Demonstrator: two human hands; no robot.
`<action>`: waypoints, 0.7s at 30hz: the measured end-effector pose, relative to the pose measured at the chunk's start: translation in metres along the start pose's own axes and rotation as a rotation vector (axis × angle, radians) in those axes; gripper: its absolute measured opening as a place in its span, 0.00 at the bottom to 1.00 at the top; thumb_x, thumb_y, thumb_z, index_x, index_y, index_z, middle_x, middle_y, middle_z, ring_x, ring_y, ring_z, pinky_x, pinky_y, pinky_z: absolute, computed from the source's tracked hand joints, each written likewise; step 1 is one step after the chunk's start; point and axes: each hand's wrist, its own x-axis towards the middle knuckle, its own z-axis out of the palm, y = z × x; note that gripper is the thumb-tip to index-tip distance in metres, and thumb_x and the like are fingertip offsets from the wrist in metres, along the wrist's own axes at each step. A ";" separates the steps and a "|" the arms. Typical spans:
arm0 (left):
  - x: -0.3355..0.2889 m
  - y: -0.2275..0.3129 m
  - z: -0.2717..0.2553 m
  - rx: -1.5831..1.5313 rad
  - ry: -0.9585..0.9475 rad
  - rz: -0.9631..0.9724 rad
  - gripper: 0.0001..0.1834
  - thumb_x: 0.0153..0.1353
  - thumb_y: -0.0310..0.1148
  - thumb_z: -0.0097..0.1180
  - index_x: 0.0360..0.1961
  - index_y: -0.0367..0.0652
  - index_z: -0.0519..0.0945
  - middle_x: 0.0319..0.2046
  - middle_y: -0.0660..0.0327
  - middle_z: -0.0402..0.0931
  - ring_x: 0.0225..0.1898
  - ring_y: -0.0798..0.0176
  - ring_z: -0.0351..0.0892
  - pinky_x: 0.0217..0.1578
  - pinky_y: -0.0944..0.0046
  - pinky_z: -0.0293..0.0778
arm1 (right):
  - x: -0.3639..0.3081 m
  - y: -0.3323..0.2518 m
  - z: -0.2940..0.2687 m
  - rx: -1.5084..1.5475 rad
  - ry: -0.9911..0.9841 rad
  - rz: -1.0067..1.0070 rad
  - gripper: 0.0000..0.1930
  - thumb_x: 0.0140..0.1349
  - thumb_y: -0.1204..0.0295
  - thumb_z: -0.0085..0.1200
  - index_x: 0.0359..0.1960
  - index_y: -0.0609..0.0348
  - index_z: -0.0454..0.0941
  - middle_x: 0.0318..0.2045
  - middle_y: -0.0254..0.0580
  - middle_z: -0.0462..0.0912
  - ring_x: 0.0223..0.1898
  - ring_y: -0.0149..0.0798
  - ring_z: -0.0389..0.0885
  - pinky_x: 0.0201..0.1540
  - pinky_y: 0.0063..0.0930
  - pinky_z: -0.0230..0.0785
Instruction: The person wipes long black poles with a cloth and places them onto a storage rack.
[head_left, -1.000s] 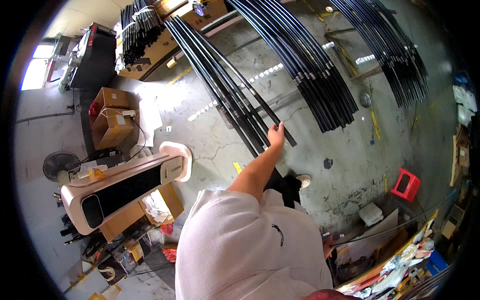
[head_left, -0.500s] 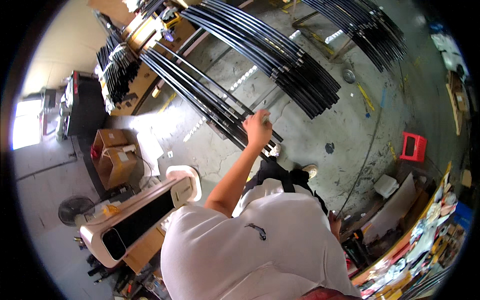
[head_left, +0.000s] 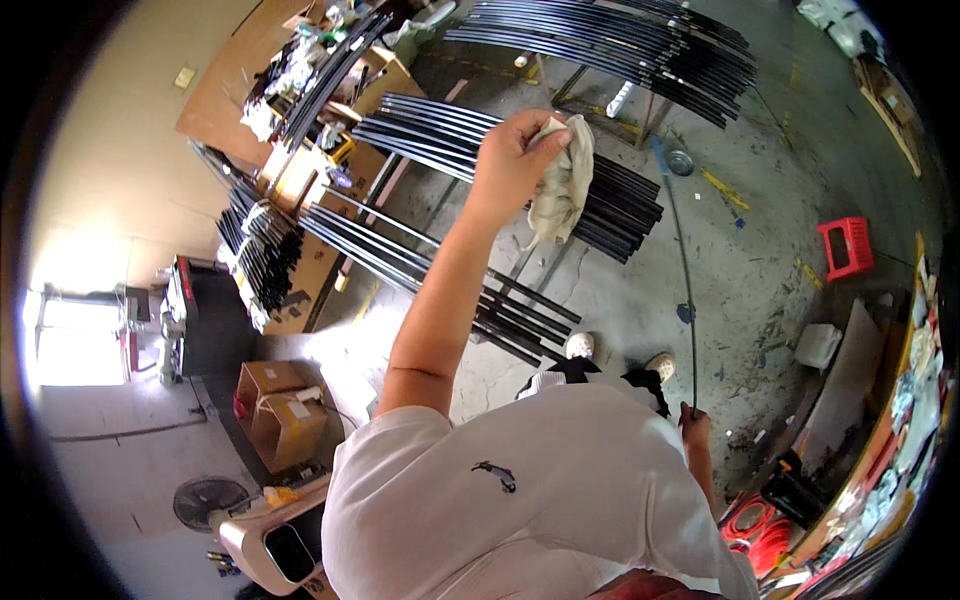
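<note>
Seemingly we were readying a wipe: our left hand (head_left: pixel 522 150) pinched the pale cloth (head_left: pixel 563 192) in front of the black tubes (head_left: pixel 622 215); our right hand (head_left: pixel 697 430) gripped the slim pole (head_left: pixel 693 350). Wiping likely called for bringing them together.

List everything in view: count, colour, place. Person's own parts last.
Cloth: 1, off-white, in left hand
Thin rod: 1, dark, in right hand
Long tubes: too many to count, black, three groups, centre to top
Tied bundle: 1, black, left
Cardboard box: at least 1, brown, lower left
Fan: 1, dark, lower left
Appliance: 1, pale with black panel, bottom left
Dish: 1, grey, floor
Stool: 1, red, right
Clutter: uncounted, mixed, right edge
Shoes: 2, light, on feet
Shirt: 1, white, worn
Left hand: 1, bare, upper centre
Right hand: 1, bare, lower right
</note>
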 end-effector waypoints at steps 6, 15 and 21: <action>0.033 0.054 0.003 0.416 -0.073 0.433 0.08 0.55 0.30 0.59 0.33 0.36 0.81 0.29 0.58 0.79 0.29 0.66 0.76 0.33 0.69 0.70 | 0.003 0.003 0.022 -0.085 0.018 -0.038 0.22 0.59 0.55 0.51 0.20 0.64 0.77 0.16 0.54 0.75 0.19 0.52 0.74 0.26 0.40 0.66; 0.055 0.088 0.008 0.655 -0.065 0.440 0.10 0.56 0.34 0.59 0.33 0.38 0.81 0.27 0.58 0.79 0.30 0.67 0.76 0.33 0.69 0.70 | -0.004 -0.027 0.015 -0.085 0.000 -0.110 0.21 0.60 0.55 0.50 0.21 0.63 0.78 0.16 0.54 0.75 0.19 0.53 0.74 0.26 0.40 0.66; 0.060 0.087 0.010 0.352 -0.134 0.332 0.10 0.57 0.32 0.59 0.34 0.36 0.79 0.27 0.64 0.78 0.29 0.74 0.73 0.32 0.73 0.68 | -0.003 -0.049 0.003 0.023 0.031 -0.090 0.20 0.60 0.60 0.51 0.17 0.63 0.75 0.12 0.44 0.74 0.15 0.41 0.72 0.23 0.35 0.64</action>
